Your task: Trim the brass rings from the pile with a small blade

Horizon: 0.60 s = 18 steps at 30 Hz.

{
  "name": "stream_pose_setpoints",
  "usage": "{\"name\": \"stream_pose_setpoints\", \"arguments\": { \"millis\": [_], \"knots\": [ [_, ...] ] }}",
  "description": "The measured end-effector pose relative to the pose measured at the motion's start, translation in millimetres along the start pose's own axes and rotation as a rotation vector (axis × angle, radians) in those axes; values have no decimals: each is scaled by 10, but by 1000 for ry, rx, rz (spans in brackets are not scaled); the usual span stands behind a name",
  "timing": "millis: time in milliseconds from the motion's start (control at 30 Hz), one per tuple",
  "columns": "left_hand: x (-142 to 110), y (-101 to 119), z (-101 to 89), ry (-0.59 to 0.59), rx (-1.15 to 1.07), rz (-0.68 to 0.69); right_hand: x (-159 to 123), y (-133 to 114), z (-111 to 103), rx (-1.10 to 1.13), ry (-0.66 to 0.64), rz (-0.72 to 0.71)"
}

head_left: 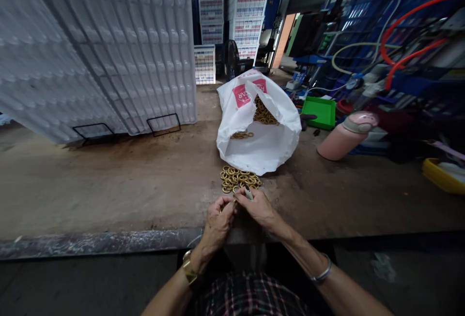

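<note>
Both hands meet at the near edge of a worn brown table. My left hand is closed, pinching a small brass ring between thumb and fingers. My right hand is closed around a slim pen-like tool whose tip sticks up past the fingers. Just beyond the fingertips lies a heap of brass rings. Behind it a white plastic bag with red print lies open, more brass rings showing inside. A gold watch sits on the left wrist, a silver bangle on the right.
Stacked clear plastic trays lean at the left back. A pink flask lies on its side at right, beside a green tray. A yellow tray sits far right. Hoses, blue racks and white crates fill the background.
</note>
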<state>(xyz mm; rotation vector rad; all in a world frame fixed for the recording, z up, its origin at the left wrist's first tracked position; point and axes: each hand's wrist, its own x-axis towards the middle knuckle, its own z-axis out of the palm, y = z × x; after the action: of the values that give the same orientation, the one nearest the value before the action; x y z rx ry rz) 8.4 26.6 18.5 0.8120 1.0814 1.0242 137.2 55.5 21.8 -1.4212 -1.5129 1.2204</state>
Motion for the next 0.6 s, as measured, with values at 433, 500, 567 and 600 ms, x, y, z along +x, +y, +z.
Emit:
{"name": "stream_pose_setpoints", "arguments": {
  "millis": [433,500,567,600],
  "knots": [
    [-2,-69,-61,-128,-132,-61,2,-21,48,-93,21,-69],
    [-11,-69,-73,-159,-179,-73,15,-1,48,-75,21,-61],
    [-18,-70,-81,-174,-216,-82,25,32,49,-82,30,-61],
    [-19,-71,-84,-171,-227,-84,25,50,51,-110,40,-65]
  ]
}}
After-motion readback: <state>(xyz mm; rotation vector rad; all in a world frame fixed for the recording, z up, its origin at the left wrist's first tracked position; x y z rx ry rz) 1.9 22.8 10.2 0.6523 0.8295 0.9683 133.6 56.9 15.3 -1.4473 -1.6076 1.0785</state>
